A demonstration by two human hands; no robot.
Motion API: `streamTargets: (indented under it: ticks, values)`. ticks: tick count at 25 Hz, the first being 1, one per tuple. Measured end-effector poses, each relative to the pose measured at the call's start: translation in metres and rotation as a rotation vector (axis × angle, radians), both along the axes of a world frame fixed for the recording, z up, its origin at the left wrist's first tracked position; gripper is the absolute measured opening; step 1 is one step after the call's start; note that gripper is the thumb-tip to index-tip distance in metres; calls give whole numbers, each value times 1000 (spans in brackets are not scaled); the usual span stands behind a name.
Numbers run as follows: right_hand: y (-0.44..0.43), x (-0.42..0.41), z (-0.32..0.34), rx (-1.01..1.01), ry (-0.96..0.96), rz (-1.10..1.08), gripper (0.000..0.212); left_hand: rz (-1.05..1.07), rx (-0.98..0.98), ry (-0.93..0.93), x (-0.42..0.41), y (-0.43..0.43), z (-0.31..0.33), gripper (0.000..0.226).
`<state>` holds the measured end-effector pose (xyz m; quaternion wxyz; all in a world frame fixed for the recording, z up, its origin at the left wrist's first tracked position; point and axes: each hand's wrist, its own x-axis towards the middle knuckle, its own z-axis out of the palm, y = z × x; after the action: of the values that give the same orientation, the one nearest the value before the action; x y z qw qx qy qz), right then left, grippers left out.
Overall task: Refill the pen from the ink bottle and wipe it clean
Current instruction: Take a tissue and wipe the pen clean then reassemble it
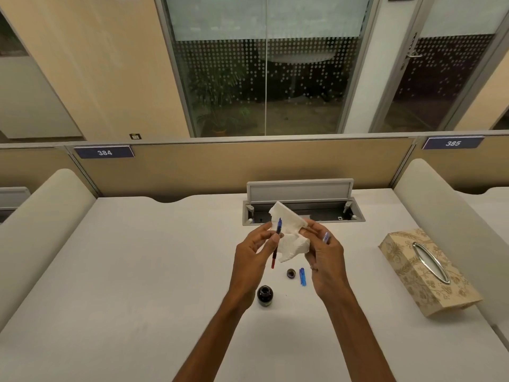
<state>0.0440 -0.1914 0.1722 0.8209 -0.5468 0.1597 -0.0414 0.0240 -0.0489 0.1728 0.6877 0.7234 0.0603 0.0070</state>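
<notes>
Seems past the filling and into the wiping, judging by the layout. Pinches the pen (279, 228) upright in the left hand (256, 249), thumb and fingertips closed on its shaft, blue end up and red end down, well above the desk (137, 271). Holds a crumpled white tissue (292, 245) in the right hand (323, 255), fingers curled round it, right behind the pen's upper part, touching or nearly so. Grips as well, in that same right hand, a small blue piece (326, 237) poking out between the fingers; possibly the pen's barrel, but too small to tell. Has the ink bottle (265, 296) standing uncapped on the desk below the wrists, with its cap (291, 273) lying a little beyond and a blue pen part (302, 276) just beside that cap. Shows no plain ink stain on the tissue, so probably only at the start of the wipe. Cannot tell whether ink actually went in. Left to do, on this reading: finish wiping, refit the blue pieces onto the pen, close the bottle. Has a patterned tissue box (424, 271) at the right, within reach for more paper.
</notes>
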Motion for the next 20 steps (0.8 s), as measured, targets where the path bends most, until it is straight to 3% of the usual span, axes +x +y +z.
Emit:
streamTargets:
  ticks: [4,7,9,13,17,20]
  values:
    - [-4,-4,-6,-11,17,124,25,79,-110,37,-1,-4,2,56]
    - [-9,-5,-7,-84,-50,312,28,96,-117,14,2,-2,4,39]
    - [-8,-5,-4,-172,-93,268,28,71,-130,19,3,0,4,28]
    - [-3,-1,1,-344,-142,145,16,-32,-133,47,6,3,3,31]
    - [-5,2,-1,-261,-115,112,15,-64,-228,102,6,3,5,34]
    - [-3,1,-2,-254,-92,108,10,-140,-439,165,8,3,8,36]
